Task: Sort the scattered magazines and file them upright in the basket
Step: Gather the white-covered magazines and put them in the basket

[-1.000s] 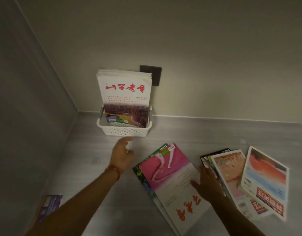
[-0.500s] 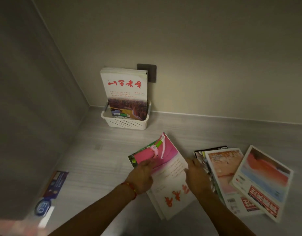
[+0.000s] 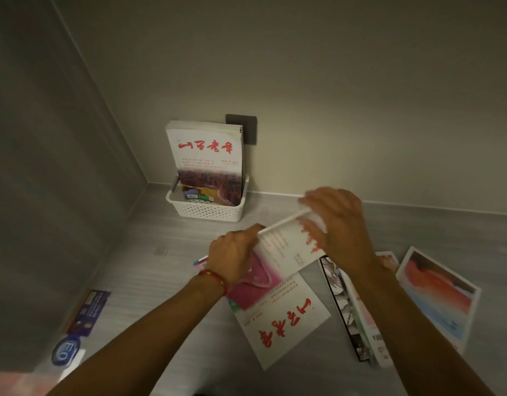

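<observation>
White-and-pink magazine point(image 3: 286, 247) lifted off the near pile point(image 3: 281, 318), my left hand point(image 3: 232, 255) gripping its left edge, right hand point(image 3: 336, 221) curled over the far corner. Basket point(image 3: 206, 211) sits far left, already part filled. Best to square it upright, spine down, and slide it in front of the filed stack point(image 3: 206, 158).

A grey wood-grain tabletop point(image 3: 166, 270) carries a white basket point(image 3: 206, 210) near its back left corner, a white red-lettered magazine point(image 3: 283, 324) at the front, and overlapping magazines point(image 3: 435, 292) toward the right.

Red cord bracelet point(image 3: 213, 278), bare forearms
</observation>
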Motion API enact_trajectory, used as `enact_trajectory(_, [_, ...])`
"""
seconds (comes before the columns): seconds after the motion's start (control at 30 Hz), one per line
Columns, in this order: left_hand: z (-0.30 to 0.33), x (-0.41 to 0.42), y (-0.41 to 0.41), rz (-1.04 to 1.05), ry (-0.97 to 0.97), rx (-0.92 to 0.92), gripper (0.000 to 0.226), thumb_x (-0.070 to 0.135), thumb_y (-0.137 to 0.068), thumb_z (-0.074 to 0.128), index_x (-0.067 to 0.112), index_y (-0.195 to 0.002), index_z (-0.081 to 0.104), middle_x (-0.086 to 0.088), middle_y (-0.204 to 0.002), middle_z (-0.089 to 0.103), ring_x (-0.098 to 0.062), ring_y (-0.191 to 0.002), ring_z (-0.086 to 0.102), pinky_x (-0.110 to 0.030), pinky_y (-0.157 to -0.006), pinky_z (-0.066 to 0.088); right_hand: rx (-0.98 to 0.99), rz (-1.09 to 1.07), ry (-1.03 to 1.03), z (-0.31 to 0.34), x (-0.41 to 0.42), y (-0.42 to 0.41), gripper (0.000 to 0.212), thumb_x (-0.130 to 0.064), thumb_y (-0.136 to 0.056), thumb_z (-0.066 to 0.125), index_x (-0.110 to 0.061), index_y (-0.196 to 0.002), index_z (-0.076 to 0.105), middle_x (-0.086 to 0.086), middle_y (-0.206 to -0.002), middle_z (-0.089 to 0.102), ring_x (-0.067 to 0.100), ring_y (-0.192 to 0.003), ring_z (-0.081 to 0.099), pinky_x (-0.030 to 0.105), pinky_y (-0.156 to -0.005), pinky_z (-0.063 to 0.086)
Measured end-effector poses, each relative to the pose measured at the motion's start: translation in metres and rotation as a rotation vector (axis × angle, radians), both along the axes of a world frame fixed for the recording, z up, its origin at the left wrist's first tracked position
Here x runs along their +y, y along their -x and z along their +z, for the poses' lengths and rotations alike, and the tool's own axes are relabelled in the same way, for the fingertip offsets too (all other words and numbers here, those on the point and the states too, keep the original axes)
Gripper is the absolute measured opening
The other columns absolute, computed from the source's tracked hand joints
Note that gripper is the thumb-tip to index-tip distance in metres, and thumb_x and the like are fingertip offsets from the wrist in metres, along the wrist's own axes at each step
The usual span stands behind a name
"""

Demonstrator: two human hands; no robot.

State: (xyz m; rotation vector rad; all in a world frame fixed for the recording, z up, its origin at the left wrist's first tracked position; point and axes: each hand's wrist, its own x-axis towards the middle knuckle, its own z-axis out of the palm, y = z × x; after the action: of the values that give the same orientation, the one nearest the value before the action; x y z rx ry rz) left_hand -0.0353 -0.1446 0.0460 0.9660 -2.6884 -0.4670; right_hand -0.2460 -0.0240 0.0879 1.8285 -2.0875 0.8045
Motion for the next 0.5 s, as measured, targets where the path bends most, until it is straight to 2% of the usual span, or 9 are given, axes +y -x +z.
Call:
enact_trajectory(0.1, [-0.002, -0.024, -0.019, 0.21, -0.323, 0.219, 0.03, 0.023, -0.1, 0.051, 0.023, -0.129, 0.058, -0.008, -0.113, 0.072, -0.03, -0.102, 0.067, -0.045, -0.088, 0.058, -0.522, -0.319, 0.205, -0.023, -0.003, -0.007, 0.059, -0.033, -0.095, 0.06, -0.021, -0.147, 0.035, 0.006, -0.149, 0.041, 0.02, -0.134, 0.043, 0.04, -0.107, 0.041])
enact_trajectory(0.17, [-0.005, -0.037, -0.033, 0.275, -0.608, 0.365, 0.029, 0.017, -0.099, 0.052, 0.019, -0.127, 0.061, -0.005, -0.118, 0.072, -0.025, -0.107, 0.067, -0.045, -0.094, 0.057, -0.957, -0.48, 0.121, -0.039, -0.011, -0.019, 0.073, -0.037, -0.095, 0.059, -0.028, -0.153, 0.016, 0.006, -0.156, 0.031, 0.025, -0.136, 0.042, 0.043, -0.104, 0.045])
enact_trajectory(0.2, [-0.006, -0.042, -0.04, 0.291, -0.751, 0.427, 0.027, 0.015, -0.099, 0.052, 0.021, -0.123, 0.063, -0.001, -0.115, 0.074, -0.022, -0.104, 0.07, -0.047, -0.093, 0.058, -1.143, -0.504, 0.022, -0.046, -0.016, -0.024, 0.072, -0.039, -0.096, 0.058, -0.027, -0.153, 0.016, 0.007, -0.155, 0.035, 0.027, -0.135, 0.045, 0.045, -0.104, 0.045])
enact_trajectory(0.23, [-0.008, -0.046, -0.047, 0.298, -0.869, 0.475, 0.025, 0.015, -0.1, 0.052, 0.025, -0.119, 0.064, 0.003, -0.109, 0.076, -0.02, -0.1, 0.073, -0.046, -0.09, 0.059, -1.307, -0.473, -0.067, -0.051, -0.022, -0.029, 0.066, -0.043, -0.097, 0.055, -0.023, -0.152, 0.023, 0.007, -0.15, 0.045, 0.028, -0.131, 0.05, 0.046, -0.103, 0.046])
enact_trajectory(0.3, [-0.011, -0.055, -0.059, 0.303, -0.959, 0.52, 0.024, 0.014, -0.1, 0.053, 0.03, -0.114, 0.065, 0.009, -0.104, 0.077, -0.017, -0.098, 0.074, -0.04, -0.085, 0.062, -1.503, -0.306, -0.118, -0.059, -0.034, -0.04, 0.041, -0.039, -0.101, 0.048, -0.019, -0.136, 0.049, 0.005, -0.129, 0.065, 0.024, -0.113, 0.066, 0.042, -0.09, 0.056])
enact_trajectory(0.37, [-0.012, -0.066, -0.069, 0.31, -0.961, 0.533, 0.025, 0.015, -0.1, 0.053, 0.03, -0.117, 0.063, 0.011, -0.109, 0.075, -0.019, -0.104, 0.071, -0.038, -0.087, 0.06, -1.399, -0.235, -0.117, -0.057, -0.048, -0.05, 0.026, -0.029, -0.104, 0.045, -0.014, -0.113, 0.063, 0.006, -0.109, 0.073, 0.022, -0.097, 0.072, 0.037, -0.078, 0.061])
enact_trajectory(0.43, [-0.013, -0.079, -0.078, 0.322, -0.981, 0.568, 0.024, 0.02, -0.1, 0.053, 0.028, -0.121, 0.06, 0.007, -0.118, 0.072, -0.021, -0.108, 0.069, -0.045, -0.092, 0.058, -1.119, -0.241, -0.153, -0.05, -0.065, -0.056, 0.027, -0.026, -0.103, 0.045, -0.006, -0.099, 0.064, 0.012, -0.097, 0.073, 0.026, -0.089, 0.071, 0.044, -0.078, 0.058])
enact_trajectory(0.47, [-0.012, -0.087, -0.082, 0.327, -0.991, 0.595, 0.022, 0.025, -0.1, 0.053, 0.028, -0.121, 0.059, 0.004, -0.12, 0.072, -0.022, -0.108, 0.07, -0.047, -0.092, 0.058, -0.981, -0.225, -0.165, -0.044, -0.075, -0.057, 0.027, -0.025, -0.103, 0.047, -0.005, -0.094, 0.063, 0.01, -0.092, 0.072, 0.023, -0.084, 0.071, 0.04, -0.075, 0.058])
enact_trajectory(0.5, [-0.009, -0.097, -0.086, 0.328, -0.979, 0.625, 0.019, 0.029, -0.101, 0.051, 0.027, -0.118, 0.059, 0.003, -0.12, 0.071, -0.022, -0.108, 0.07, -0.048, -0.092, 0.058, -0.846, -0.197, -0.168, -0.037, -0.086, -0.059, 0.025, -0.024, -0.102, 0.048, -0.007, -0.09, 0.062, 0.005, -0.088, 0.072, 0.016, -0.079, 0.07, 0.03, -0.069, 0.058])
